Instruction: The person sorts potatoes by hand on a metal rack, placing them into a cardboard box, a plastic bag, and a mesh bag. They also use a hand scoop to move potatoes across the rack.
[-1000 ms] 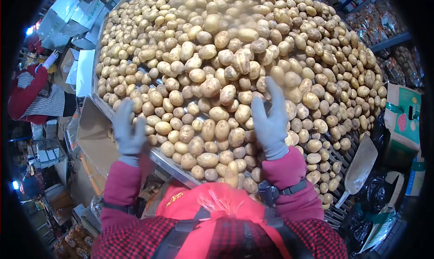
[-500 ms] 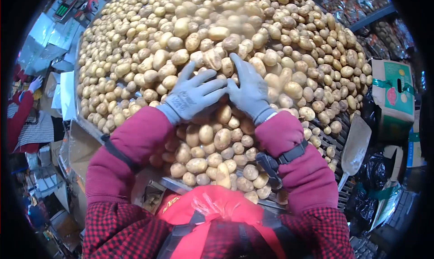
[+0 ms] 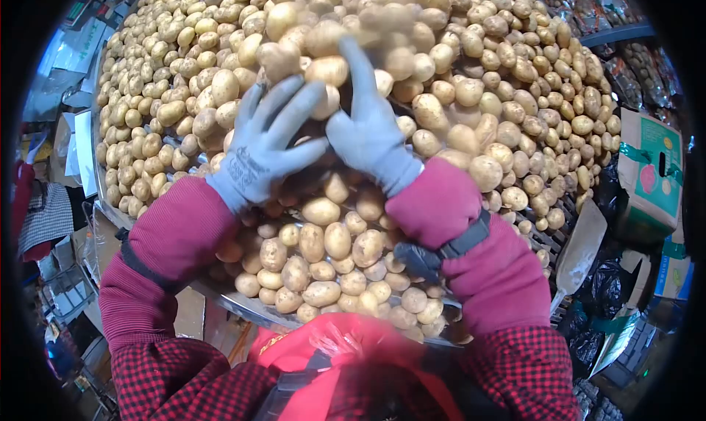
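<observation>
A large heap of potatoes (image 3: 448, 101) lies in front of me. My left hand (image 3: 268, 141), in a grey work glove, rests against the heap with its fingers spread. Close beside it, my right hand (image 3: 371, 130) wears the same kind of glove, its fingers stretched away from me and its thumb toward the left hand. An oblong potato (image 3: 326, 71) sits between the fingertips of both hands, not gripped. Below my wrists, a smaller group of potatoes (image 3: 316, 244) lies near the front edge. Potatoes past the right fingertips are blurred.
A metal scoop (image 3: 581, 248) lies at the right of the heap. Beyond it are a green and brown carton (image 3: 651, 171) and black plastic bags (image 3: 607, 281). At far left, a person in a checked garment (image 3: 48, 211) is partly visible near boxes.
Both hands have moved forward and to the left over the heap, and the left fingers are spread wider. Some potatoes beyond the fingertips have shifted. The camera view has shifted too.
</observation>
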`<state>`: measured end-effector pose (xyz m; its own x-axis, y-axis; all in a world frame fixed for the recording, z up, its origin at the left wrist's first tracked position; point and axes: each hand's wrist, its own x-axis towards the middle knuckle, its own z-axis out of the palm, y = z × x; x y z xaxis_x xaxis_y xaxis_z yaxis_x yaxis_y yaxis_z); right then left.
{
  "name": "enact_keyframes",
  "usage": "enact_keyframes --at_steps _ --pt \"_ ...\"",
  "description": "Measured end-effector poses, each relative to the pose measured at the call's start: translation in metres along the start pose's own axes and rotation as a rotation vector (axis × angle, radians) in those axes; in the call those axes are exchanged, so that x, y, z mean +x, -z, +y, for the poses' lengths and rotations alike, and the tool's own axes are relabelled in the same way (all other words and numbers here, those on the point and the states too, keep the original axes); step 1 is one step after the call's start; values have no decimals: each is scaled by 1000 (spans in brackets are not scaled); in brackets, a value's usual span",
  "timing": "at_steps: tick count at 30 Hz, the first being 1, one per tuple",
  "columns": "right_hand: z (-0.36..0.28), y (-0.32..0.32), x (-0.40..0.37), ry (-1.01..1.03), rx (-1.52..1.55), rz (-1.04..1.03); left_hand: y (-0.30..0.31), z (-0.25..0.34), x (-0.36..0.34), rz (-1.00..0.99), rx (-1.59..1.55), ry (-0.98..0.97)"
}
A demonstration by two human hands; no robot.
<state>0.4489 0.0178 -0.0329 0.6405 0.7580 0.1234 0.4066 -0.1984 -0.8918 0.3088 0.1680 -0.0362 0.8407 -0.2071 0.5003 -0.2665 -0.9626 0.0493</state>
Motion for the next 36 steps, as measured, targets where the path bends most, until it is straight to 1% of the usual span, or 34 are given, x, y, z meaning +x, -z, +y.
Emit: enact_keyframes --at_steps 1,2,3,5,6,7,9,11,12,13,14,15,16,17,19,21,22,23,25,26,27,28,30,31,32,33,35,36 --pt "4 -9 14 25 22 22 0 -4 -2 42 -25 18" --pt "15 -21 30 183 48 101 1 -3 2 18 -34 63" --pt "11 -27 43 116 64 52 4 -8 6 73 -24 64" --pt "-1 -38 69 -6 -104 49 -4 -38 4 155 -22 69" --pt "-3 -41 85 13 -69 44 11 -35 12 177 52 157" --pt "-6 -43 102 34 -34 32 14 -49 14 173 114 160" --pt "-10 -43 135 -79 -87 -106 5 -64 21 243 163 207" --pt "-6 -34 153 149 164 -97 18 -67 34 51 -100 449" --pt "-10 -26 150 62 191 -124 5 -72 36 158 62 455" --pt "-13 -16 146 -25 212 -147 -4 -82 41 170 43 436" --pt "-7 -7 142 99 84 -66 -10 -89 46 159 102 466" --pt "-16 6 131 97 70 -76 -16 -93 49 144 157 498" --pt "-34 23 115 -28 115 -79 -15 -95 55 128 207 573" --pt "-44 40 106 -151 164 -75 -16 -107 58 166 302 490" --pt "-14 80 89 120 74 32 -1 -122 65 189 73 574" --pt "-4 118 65 43 -94 219 -10 -157 52 319 158 438" --pt "8 141 55 -6 -252 240 6 -143 55 204 170 585" --pt "25 162 42 -59 -406 260 8 -141 53 204 173 577" --pt "62 186 9 -210 -450 159 5 -144 36 171 267 594" --pt "84 194 0 -210 -442 165 -2 -148 30 218 469 452" --pt "105 200 -7 -153 -410 185 9 -121 41 207 320 422" --pt "117 201 -10 -95 -376 200 17 -104 50 138 98 291" --pt "116 198 -8 -94 -395 181 -2 -72 57 -10 -110 131" --pt "113 196 -4 -71 -425 169 -9 -52 61 -96 -113 122" --pt "110 194 -3 -91 -421 187 -22 -36 62 -283 -75 163" --pt "109 195 -2 -86 -421 190 -42 -21 48 -64 -75 158" --pt "108 196 -3 -108 -454 161 -30 -5 53 -212 -61 268" --pt "107 197 -3 -103 -474 156 -26 3 50 -215 -54 273"
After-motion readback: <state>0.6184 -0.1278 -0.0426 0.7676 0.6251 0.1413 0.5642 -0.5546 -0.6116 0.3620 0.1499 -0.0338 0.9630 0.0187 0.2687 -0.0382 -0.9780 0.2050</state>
